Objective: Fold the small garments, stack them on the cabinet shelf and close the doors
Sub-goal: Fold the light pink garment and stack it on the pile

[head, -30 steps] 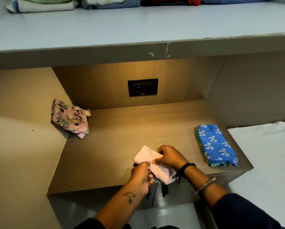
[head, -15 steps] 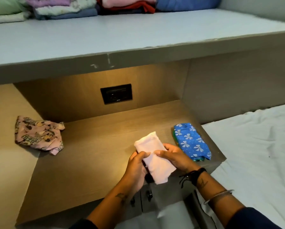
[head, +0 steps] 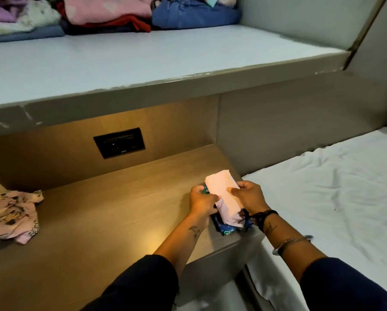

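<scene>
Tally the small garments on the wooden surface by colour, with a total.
Pale pink, folded: 1, held by both hands on top of the blue one
Blue patterned, folded: 1, mostly covered
Pink printed, unfolded: 1
Total: 3

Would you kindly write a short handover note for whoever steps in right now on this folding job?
Left hand and right hand: both on the folded pink garment, pressing it onto the blue garment at the right end of the wooden shelf.
Patterned garment: crumpled, unfolded, at the shelf's left end.
Upper shelf: folded clothes lie at its back.
Done: pink and blue pieces folded and stacked.
Left: let go of the stack, fold the patterned garment, add it to the stack, close the doors. The doors are not clearly in view.
</scene>
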